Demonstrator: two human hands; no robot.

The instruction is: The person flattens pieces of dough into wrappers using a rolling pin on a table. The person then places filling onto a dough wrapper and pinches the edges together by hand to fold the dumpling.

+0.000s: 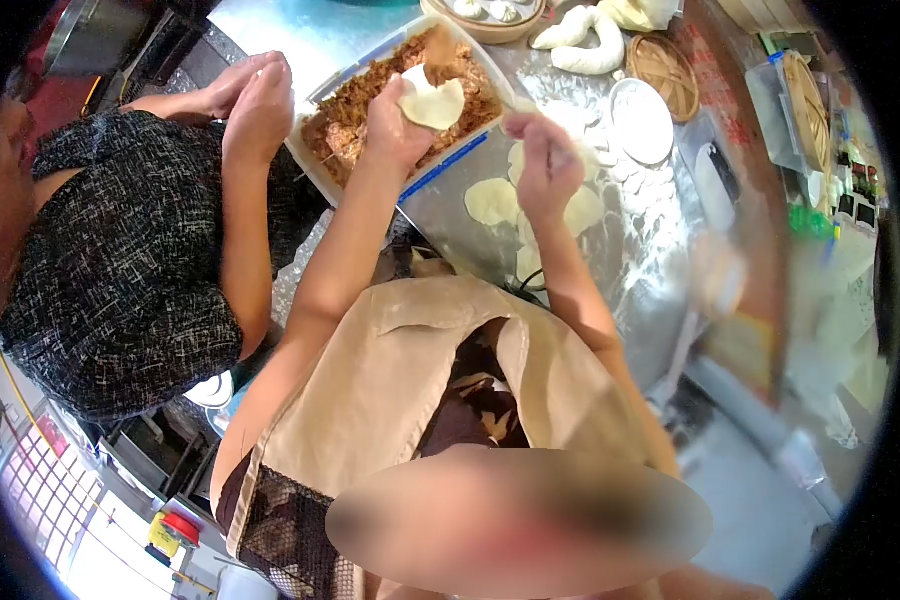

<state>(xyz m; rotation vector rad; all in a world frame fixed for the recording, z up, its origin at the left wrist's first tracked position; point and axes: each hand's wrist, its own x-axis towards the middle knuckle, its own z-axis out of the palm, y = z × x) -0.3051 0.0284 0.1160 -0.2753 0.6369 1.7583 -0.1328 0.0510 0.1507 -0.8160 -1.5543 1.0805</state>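
My left hand (394,132) holds a round dough wrapper (436,106), bent upward at one side, over a plastic tub (454,164) of brown minced filling (362,98). A blurred brown lump shows at the wrapper's upper edge; whether it lies on a tool I cannot tell. To the right of the tub, my right hand (548,168) is closed, its fingers pinched together and partly smeared by motion. What they grip cannot be made out. Several flat dough wrappers (492,202) lie on the metal table beneath and beside that hand.
A co-worker's hands (255,100) are together left of the tub. Behind it stands a steamer basket (510,28) with small buns. A curved dough roll (588,48), a woven bamboo lid (662,76), a white plate (641,122) and scattered flour are at right.
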